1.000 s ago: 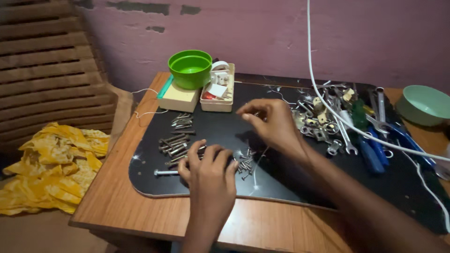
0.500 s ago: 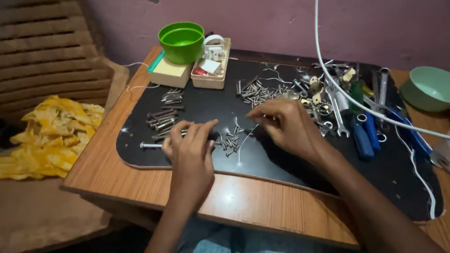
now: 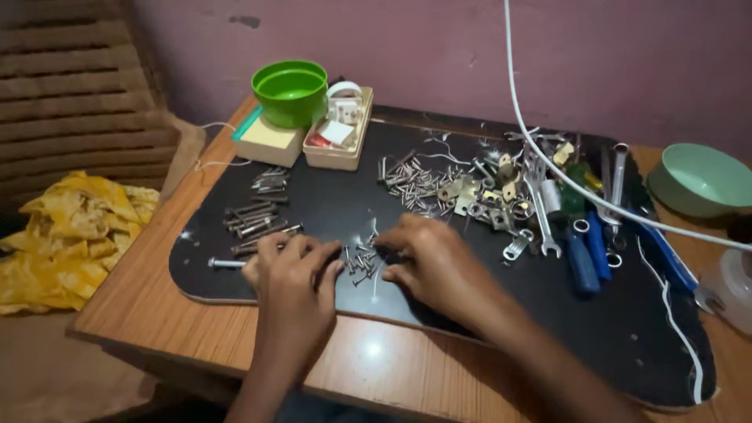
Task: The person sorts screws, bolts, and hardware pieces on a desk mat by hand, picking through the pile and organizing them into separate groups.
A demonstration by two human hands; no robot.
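Resting palm-down on the black board (image 3: 439, 313), our left hand (image 3: 291, 276) and right hand (image 3: 427, 262) flank the small screws (image 3: 362, 258), fingers loosely curled, grasping nothing visible. Long bolts (image 3: 254, 222) lie at ten o'clock, spanners (image 3: 540, 211) at two.

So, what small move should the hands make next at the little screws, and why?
Probably pinch one small screw with the right hand: both hands rest on the black board at that loose pile, the left hand beside it, and neither visibly holds anything.
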